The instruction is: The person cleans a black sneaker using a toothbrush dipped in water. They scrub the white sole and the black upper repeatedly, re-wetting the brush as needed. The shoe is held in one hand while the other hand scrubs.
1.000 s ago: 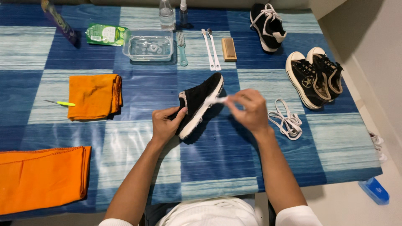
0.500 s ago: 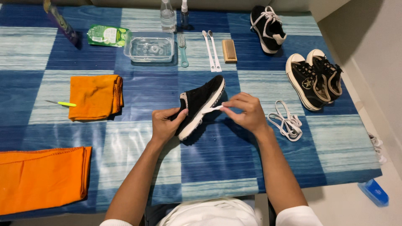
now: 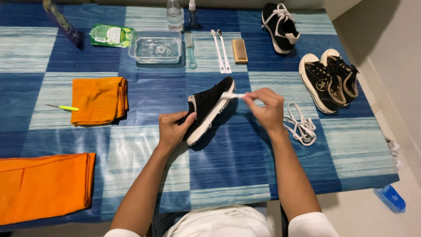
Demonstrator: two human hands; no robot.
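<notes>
Single head view, looking steeply down from above at table (image 3: 307, 158), both forearms in frame.

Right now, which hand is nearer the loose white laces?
Right. The right hand is just left of the loose white laces; the left hand grips the black shoe, farther off.

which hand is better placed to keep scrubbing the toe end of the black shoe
Right. The right hand already holds the small white brush with its tip at the black shoe toe; the left hand grips the heel, steadying it.
</notes>
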